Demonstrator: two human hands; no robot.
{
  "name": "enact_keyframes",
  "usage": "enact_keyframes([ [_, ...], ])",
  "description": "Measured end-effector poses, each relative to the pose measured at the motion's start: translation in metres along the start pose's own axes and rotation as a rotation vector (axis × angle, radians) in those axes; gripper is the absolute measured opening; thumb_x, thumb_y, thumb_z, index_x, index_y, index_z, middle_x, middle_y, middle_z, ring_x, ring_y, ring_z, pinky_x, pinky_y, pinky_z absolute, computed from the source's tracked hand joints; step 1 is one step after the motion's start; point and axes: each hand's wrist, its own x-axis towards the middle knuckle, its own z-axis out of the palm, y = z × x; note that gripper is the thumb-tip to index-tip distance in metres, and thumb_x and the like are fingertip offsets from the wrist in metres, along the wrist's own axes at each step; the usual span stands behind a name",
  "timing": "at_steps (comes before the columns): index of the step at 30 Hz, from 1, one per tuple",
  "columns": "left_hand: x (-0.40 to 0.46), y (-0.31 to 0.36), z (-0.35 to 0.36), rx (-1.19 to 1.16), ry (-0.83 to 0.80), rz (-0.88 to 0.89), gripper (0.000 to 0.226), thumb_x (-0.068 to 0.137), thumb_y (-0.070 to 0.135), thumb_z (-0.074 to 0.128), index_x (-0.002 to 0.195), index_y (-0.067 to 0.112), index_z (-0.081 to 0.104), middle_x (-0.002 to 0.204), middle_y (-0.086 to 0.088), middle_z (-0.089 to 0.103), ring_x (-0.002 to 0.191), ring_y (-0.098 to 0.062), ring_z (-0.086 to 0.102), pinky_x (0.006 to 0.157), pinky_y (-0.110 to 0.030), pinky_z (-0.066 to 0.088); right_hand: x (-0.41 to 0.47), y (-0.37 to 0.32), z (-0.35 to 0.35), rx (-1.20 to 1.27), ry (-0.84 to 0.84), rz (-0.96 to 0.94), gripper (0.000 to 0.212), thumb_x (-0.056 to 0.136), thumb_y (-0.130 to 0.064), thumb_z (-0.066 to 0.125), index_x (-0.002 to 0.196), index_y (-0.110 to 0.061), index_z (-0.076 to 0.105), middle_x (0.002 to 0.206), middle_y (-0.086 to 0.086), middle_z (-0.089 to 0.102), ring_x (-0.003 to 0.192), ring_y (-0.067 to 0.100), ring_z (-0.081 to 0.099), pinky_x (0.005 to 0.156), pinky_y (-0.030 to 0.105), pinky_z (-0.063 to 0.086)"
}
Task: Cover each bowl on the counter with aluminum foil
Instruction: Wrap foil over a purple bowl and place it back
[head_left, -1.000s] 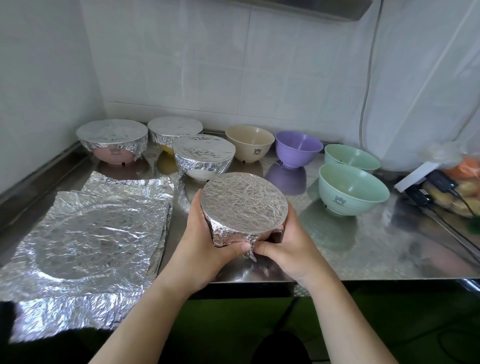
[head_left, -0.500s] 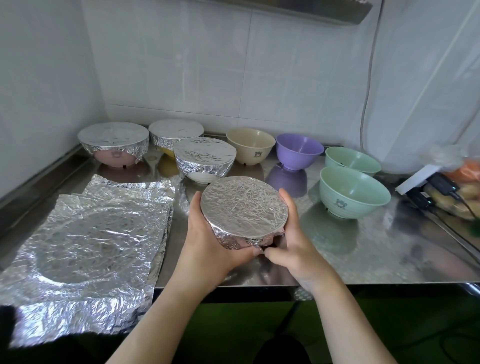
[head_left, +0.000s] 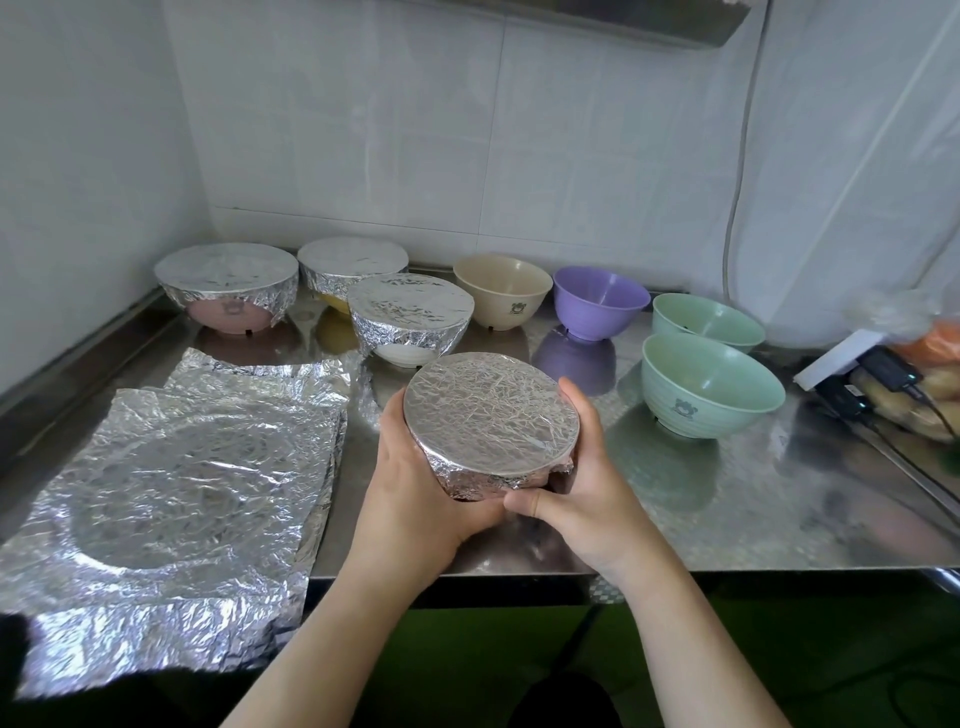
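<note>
You are cupping the fourth bowl, a round bowl wrapped in crinkled foil, between both hands near the front edge of the steel counter: left hand curling round its left side, right hand wrapping the right, thumb pressing the foil skirt. Left of you, loose crumpled foil sheets are lying stacked. Further back, three foil-covered bowls are standing finished. Four are waiting uncovered: two pale green bowls, one purple bowl, one beige bowl. Roughly halfway.
</note>
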Motion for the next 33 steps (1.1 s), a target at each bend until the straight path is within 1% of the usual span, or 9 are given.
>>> enact_keyframes([
  [5, 0.001, -0.002, -0.001, -0.015, -0.019, -0.006, 0.136, 0.046, 0.058, 0.101, 0.151, 0.044, 0.015, 0.147, 0.021, 0.041, 0.135, 0.005, 0.042, 0.094, 0.001, 0.033, -0.001, 0.000, 0.001, -0.010, 0.002, 0.044, 0.131, 0.062, -0.015, 0.090, 0.161, -0.052, 0.014, 0.150, -0.026, 0.055, 0.141, 0.001, 0.051, 0.124, 0.048, 0.038],
  [7, 0.001, -0.002, -0.002, -0.024, -0.023, 0.002, 0.134, 0.046, 0.058, 0.100, 0.149, 0.047, 0.015, 0.149, 0.020, 0.041, 0.137, 0.004, 0.042, 0.098, -0.004, 0.034, 0.000, 0.001, 0.001, -0.013, -0.004, 0.064, 0.135, 0.059, -0.022, 0.090, 0.159, -0.059, 0.008, 0.150, -0.031, 0.052, 0.143, 0.000, 0.048, 0.125, 0.050, 0.037],
  [10, 0.001, -0.002, -0.002, -0.033, -0.038, 0.013, 0.133, 0.048, 0.057, 0.099, 0.150, 0.046, 0.015, 0.150, 0.018, 0.043, 0.139, 0.002, 0.042, 0.109, -0.019, 0.038, 0.000, 0.000, 0.000, -0.038, -0.017, 0.051, 0.121, 0.061, -0.021, 0.087, 0.145, -0.072, 0.017, 0.149, -0.033, 0.052, 0.145, 0.002, 0.046, 0.126, 0.050, 0.033],
  [15, 0.000, 0.000, -0.001, -0.042, -0.056, 0.016, 0.135, 0.051, 0.050, 0.100, 0.155, 0.037, 0.015, 0.151, 0.020, 0.040, 0.141, 0.003, 0.040, 0.107, -0.014, 0.034, -0.001, -0.005, 0.000, -0.050, -0.005, 0.056, 0.107, 0.065, -0.014, 0.083, 0.155, -0.038, 0.029, 0.146, -0.014, 0.059, 0.141, 0.012, 0.052, 0.122, 0.057, 0.037],
  [20, -0.001, 0.001, 0.000, -0.052, -0.068, 0.024, 0.135, 0.052, 0.047, 0.100, 0.156, 0.034, 0.015, 0.150, 0.020, 0.037, 0.140, 0.008, 0.038, 0.101, 0.004, 0.027, 0.001, -0.006, 0.005, -0.054, 0.021, 0.067, 0.110, 0.066, -0.003, 0.077, 0.158, -0.034, 0.025, 0.142, -0.017, 0.060, 0.136, 0.005, 0.055, 0.120, 0.049, 0.042],
  [23, -0.001, 0.002, -0.002, -0.075, -0.086, 0.024, 0.135, 0.053, 0.043, 0.100, 0.156, 0.035, 0.013, 0.151, 0.019, 0.035, 0.142, 0.008, 0.035, 0.110, -0.006, 0.029, 0.003, -0.003, 0.007, -0.050, 0.045, 0.052, 0.110, 0.063, -0.005, 0.079, 0.157, -0.033, 0.028, 0.143, -0.016, 0.059, 0.135, 0.003, 0.055, 0.115, 0.037, 0.046],
  [26, -0.001, 0.004, -0.005, -0.116, -0.123, 0.029, 0.132, 0.056, 0.038, 0.101, 0.156, 0.034, 0.015, 0.150, 0.018, 0.037, 0.144, 0.003, 0.036, 0.118, -0.020, 0.032, 0.006, -0.001, 0.005, -0.002, 0.057, 0.057, 0.109, 0.056, -0.001, 0.076, 0.152, -0.032, 0.034, 0.139, -0.013, 0.062, 0.130, 0.004, 0.059, 0.098, 0.021, 0.050],
  [30, -0.001, 0.007, -0.013, -0.312, -0.193, -0.043, 0.118, 0.067, 0.025, 0.097, 0.154, 0.034, 0.016, 0.149, 0.022, 0.043, 0.138, 0.012, 0.041, 0.116, -0.015, 0.034, 0.006, 0.001, -0.002, 0.029, 0.069, 0.066, 0.118, 0.064, 0.010, 0.077, 0.160, -0.034, 0.025, 0.139, -0.017, 0.063, 0.129, 0.000, 0.060, 0.103, 0.024, 0.049],
  [33, 0.001, -0.002, -0.020, -0.492, -0.167, -0.129, 0.112, 0.066, 0.024, 0.080, 0.159, 0.029, 0.018, 0.154, 0.021, 0.041, 0.143, 0.008, 0.038, 0.126, -0.035, 0.029, 0.001, 0.000, -0.005, 0.085, 0.058, 0.089, 0.124, 0.068, 0.012, 0.069, 0.165, -0.040, 0.012, 0.140, -0.028, 0.057, 0.131, -0.003, 0.057, 0.098, 0.018, 0.048],
])
